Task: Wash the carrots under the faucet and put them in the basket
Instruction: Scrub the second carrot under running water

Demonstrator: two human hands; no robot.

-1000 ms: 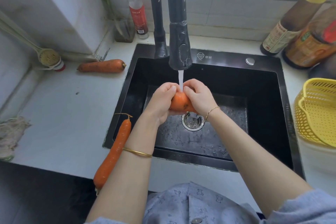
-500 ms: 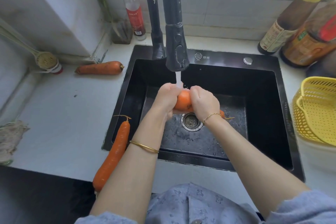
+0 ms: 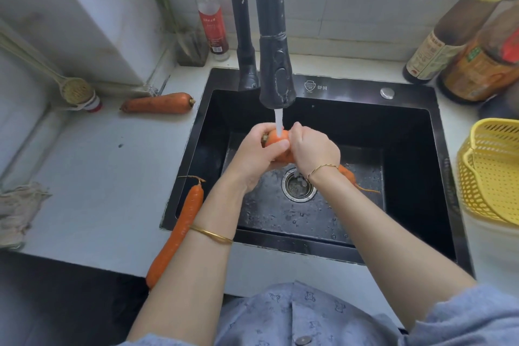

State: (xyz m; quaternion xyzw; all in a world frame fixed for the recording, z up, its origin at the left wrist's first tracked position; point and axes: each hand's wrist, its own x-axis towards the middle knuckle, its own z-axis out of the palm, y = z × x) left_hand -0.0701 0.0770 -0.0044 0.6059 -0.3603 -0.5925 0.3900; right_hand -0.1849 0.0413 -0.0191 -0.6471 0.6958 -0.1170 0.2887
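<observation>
Under the faucet (image 3: 276, 70): held carrot (image 3: 276, 139), over the black sink (image 3: 407, 98), water falling on its thick end.
Left hand (image 3: 258, 157): fingers curled round that thick end.
Right hand (image 3: 314, 152): clamped round the carrot's middle; thin tip shows past the wrist.
Bench (image 3: 98, 177), left of sink: short carrot (image 3: 158, 103) near the wall; long carrot (image 3: 182, 227) across the sink's left rim, beside the left forearm.
Basket (image 3: 491, 171): yellow, right of sink, apart from both hands.

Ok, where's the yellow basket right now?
In the head view the yellow basket sits at the far right edge, just right of the black sink and nearer the person than the brown sauce bottles.
</observation>
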